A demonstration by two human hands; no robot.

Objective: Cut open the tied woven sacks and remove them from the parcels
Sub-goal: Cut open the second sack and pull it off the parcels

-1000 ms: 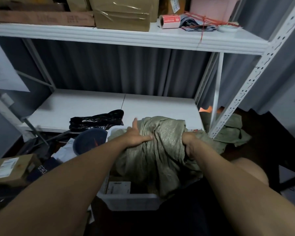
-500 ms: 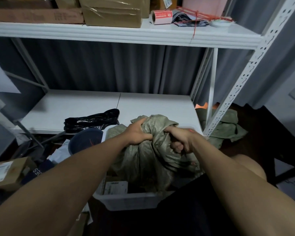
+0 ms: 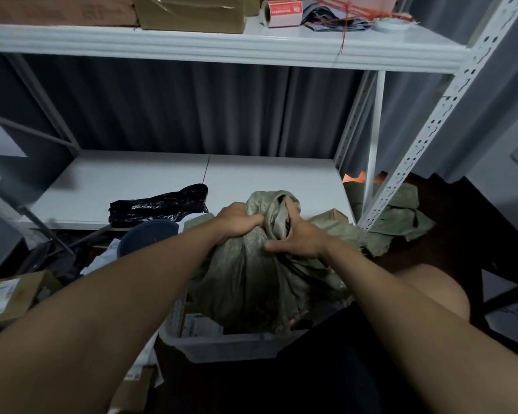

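A crumpled olive-green woven sack [image 3: 251, 282] hangs bunched above a white plastic bin [image 3: 222, 345] that holds labelled parcels [image 3: 201, 324]. My left hand [image 3: 237, 224] grips the sack's gathered top from the left. My right hand [image 3: 296, 237] grips the same bunch from the right, fingers curled into the cloth. A cardboard parcel corner [image 3: 329, 216] shows behind the sack. No cutting tool is in view.
More green sacks [image 3: 398, 216] lie on the floor by the white rack post [image 3: 416, 138]. A black plastic bag [image 3: 159, 207] lies on the low white shelf [image 3: 266, 180]. A blue lid [image 3: 147, 240] and a cardboard box [image 3: 9, 294] sit at left. My knee [image 3: 431, 291] is at right.
Both hands have gathered the sack tighter and lifted its bunched top higher; the right hand moved in from the sack's right side to the bunch beside the left hand.
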